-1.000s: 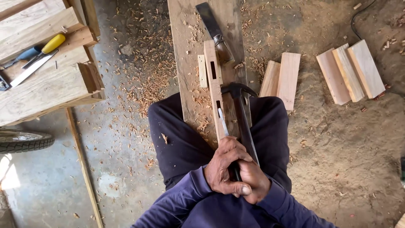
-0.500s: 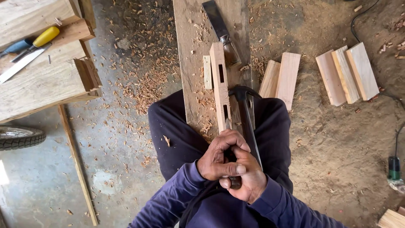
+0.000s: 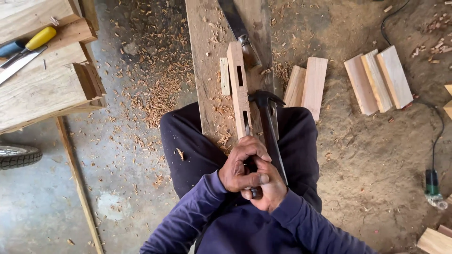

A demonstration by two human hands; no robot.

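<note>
I sit astride a long plank (image 3: 207,70). On it lies a pale wooden bar (image 3: 238,89) with two narrow slots cut in it. My left hand (image 3: 241,165) and my right hand (image 3: 269,189) are both wrapped round a dark-handled chisel (image 3: 255,191), left above right. Its blade (image 3: 246,129) points into the nearer slot. A claw hammer (image 3: 266,99) lies just right of the bar, and its handle runs down under my right hand. A small wood offcut (image 3: 224,76) rests left of the bar.
A handsaw (image 3: 239,28) lies on the plank's far end. Short boards (image 3: 308,84) and more blocks (image 3: 376,80) lie on the dirt at right, near a green power tool (image 3: 432,183) with a cord. Timber stack (image 3: 42,89) with a yellow-handled tool (image 3: 40,38) at left; a tyre (image 3: 19,155) below it.
Both hands have stayed clasped on the chisel and shifted slightly lower along the bar. The hammer and the bar have not moved; the camera view has drifted a little.
</note>
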